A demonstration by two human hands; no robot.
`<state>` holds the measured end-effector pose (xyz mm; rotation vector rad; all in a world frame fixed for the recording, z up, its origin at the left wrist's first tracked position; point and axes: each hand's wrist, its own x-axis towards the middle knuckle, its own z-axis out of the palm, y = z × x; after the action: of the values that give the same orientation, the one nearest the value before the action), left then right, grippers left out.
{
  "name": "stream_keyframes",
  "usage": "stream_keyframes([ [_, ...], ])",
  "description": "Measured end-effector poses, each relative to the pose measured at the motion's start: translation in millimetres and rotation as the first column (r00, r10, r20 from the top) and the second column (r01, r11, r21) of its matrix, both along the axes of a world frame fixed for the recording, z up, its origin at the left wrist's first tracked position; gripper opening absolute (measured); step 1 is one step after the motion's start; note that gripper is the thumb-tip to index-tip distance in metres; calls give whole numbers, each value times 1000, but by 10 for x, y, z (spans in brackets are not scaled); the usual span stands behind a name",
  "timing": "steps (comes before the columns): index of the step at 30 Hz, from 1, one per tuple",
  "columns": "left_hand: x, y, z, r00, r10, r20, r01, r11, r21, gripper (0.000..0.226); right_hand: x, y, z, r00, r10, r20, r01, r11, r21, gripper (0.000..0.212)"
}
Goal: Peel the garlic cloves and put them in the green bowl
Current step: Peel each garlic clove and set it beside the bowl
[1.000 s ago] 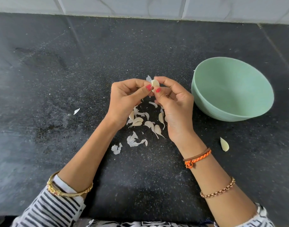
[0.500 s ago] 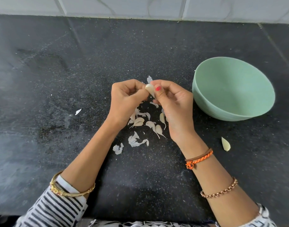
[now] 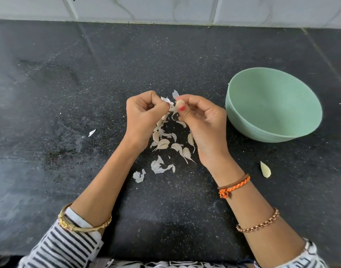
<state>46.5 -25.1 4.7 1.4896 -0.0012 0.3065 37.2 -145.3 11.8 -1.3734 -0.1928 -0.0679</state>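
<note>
Garlic handling is judged first: a clove is small, light and firm, slick once bared, while its skin is papery, brittle and prone to tearing into flakes. It is best taken hold of across its plump middle with one hand, so that the loose skin at the pointed tip can be pinched and drawn away by the other.

One garlic clove point(image 3: 179, 104) is held above the dark table point(image 3: 69, 93), just left of the green bowl point(image 3: 243, 120) and apart from it. It is pinched by the right hand point(image 3: 202, 120), whose grip is pressed together on it between thumb and curled fingers. The left hand point(image 3: 144, 117) has its grip closed too, and a strip of torn skin point(image 3: 165, 99) is pinched in it, next to the clove. The clove looks pale cream and partly bared, with whitish scraps standing up around it.

Below the hands, a heap of cloves and peelings point(image 3: 165, 142) lies on the table; many pieces are tapered and cream-coloured, and which are whole cloves cannot be told for certain. Crumpled white skins point(image 3: 158, 167) lie nearer the person. A single peeled-looking clove point(image 3: 265, 169) rests on the table near the right wrist, outside the bowl. No cloves are seen in the visible part of the bowl's inside.
</note>
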Motion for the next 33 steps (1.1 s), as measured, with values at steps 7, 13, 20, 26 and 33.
stream_keyframes([
  [7,61,103,-43,985,159,-61,-157,987,39,30,12,2,44,1000,-9,-16,11,991,135,17],
  [13,0,44,-49,997,12,75,-25,984,176,36,-5,7,41,992,1,-129,13,993,113,20],
  [20,-30,27,13,988,-118,96,107,987,117,9,32,-25,15,992,-87,-93,92,994,51,20],
  [26,-24,30,-2,994,-86,60,78,988,135,9,26,-11,-43,992,-124,30,126,990,-64,20],
  [33,-45,-28,47,996,-87,-32,89,992,84,16,37,-16,-80,978,-149,145,175,965,-193,23],
])
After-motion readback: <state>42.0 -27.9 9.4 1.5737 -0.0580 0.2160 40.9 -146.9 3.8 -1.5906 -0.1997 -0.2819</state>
